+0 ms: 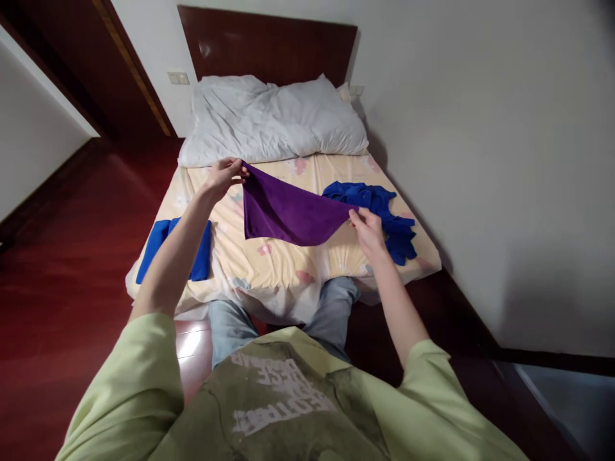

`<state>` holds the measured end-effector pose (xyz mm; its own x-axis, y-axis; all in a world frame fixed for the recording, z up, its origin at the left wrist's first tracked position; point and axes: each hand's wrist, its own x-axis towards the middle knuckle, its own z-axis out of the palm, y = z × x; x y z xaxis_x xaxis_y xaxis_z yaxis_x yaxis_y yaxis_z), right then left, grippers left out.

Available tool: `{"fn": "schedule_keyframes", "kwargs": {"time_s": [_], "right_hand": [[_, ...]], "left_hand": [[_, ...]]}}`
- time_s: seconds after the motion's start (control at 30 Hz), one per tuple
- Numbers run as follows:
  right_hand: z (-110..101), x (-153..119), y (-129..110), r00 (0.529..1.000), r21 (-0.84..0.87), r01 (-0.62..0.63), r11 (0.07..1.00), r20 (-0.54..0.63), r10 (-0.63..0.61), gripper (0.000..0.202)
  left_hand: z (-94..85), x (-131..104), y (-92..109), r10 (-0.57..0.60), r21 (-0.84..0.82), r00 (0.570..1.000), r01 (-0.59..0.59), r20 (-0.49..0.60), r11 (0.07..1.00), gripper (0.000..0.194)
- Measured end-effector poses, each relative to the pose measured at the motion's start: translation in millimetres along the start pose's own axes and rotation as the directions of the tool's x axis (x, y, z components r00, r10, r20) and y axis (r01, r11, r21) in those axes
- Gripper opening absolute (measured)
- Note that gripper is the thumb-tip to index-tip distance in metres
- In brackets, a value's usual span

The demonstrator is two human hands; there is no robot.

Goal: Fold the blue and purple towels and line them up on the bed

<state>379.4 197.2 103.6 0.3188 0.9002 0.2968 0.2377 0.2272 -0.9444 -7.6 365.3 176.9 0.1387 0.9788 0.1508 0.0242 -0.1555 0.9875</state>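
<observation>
A purple cloth [293,208] is stretched in the air over the bed, between my two hands. My left hand [227,176] pinches its upper left corner, and my right hand [366,229] grips the right end, held lower and nearer to me. The cloth's left edge hangs straight down, and its bottom edge sags in a curve. Beyond my right hand lies a rumpled heap of blue cloth [401,234] on the bed. Folded blue cloth [202,256] rests at the bed's near left corner, partly hidden by my left forearm.
The bed [269,278] has a pale floral sheet. A white quilt or pillow [273,121] is bunched against the dark wooden headboard [269,45]. A white wall [504,160] runs close along the right side. Dark red floor [72,256] lies to the left, with a door [96,57] behind.
</observation>
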Motion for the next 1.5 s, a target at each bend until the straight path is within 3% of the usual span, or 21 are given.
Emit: {"fn": "schedule_keyframes", "kwargs": {"time_s": [0.13,0.27,0.43,0.7,0.83,1.0,1.27,1.5], "right_hand": [[15,42,-36,0.996,-0.006,0.086,0.996,-0.016,-0.086,0.051],[33,70,-62,0.987,0.024,0.152,0.988,-0.053,-0.150,0.047],[42,89,-78,0.980,0.053,0.194,0.980,-0.057,-0.191,0.047],[36,100,-85,0.993,0.167,0.105,0.980,-0.075,-0.094,0.041],[32,100,-93,0.991,0.209,0.125,0.970,-0.066,-0.113,0.040],[29,104,-97,0.985,0.226,0.163,0.960,-0.091,-0.146,0.045],[25,115,-90,0.983,0.235,0.169,0.957,-0.115,-0.146,0.042],[27,102,-97,0.989,0.247,0.137,0.959,-0.085,-0.119,0.044]], "left_hand": [[-27.0,-1,21,0.078,0.053,0.987,-0.071,-0.139,0.996,0.034],[-51.7,1,32,0.137,0.134,0.947,-0.101,-0.290,0.986,0.036],[-68.1,-8,41,0.131,0.173,0.940,-0.078,-0.316,0.982,0.038],[-58.0,-19,55,0.100,0.105,0.957,-0.074,-0.271,0.992,0.030],[-53.3,-19,60,0.137,0.106,0.954,-0.113,-0.266,0.988,0.023],[-45.6,-15,65,0.192,0.124,0.941,-0.163,-0.280,0.979,0.027],[-38.5,-17,73,0.150,0.027,0.938,-0.149,-0.312,0.988,0.028],[-40.5,-28,71,0.163,-0.068,0.961,-0.182,-0.224,0.981,0.021]]}}
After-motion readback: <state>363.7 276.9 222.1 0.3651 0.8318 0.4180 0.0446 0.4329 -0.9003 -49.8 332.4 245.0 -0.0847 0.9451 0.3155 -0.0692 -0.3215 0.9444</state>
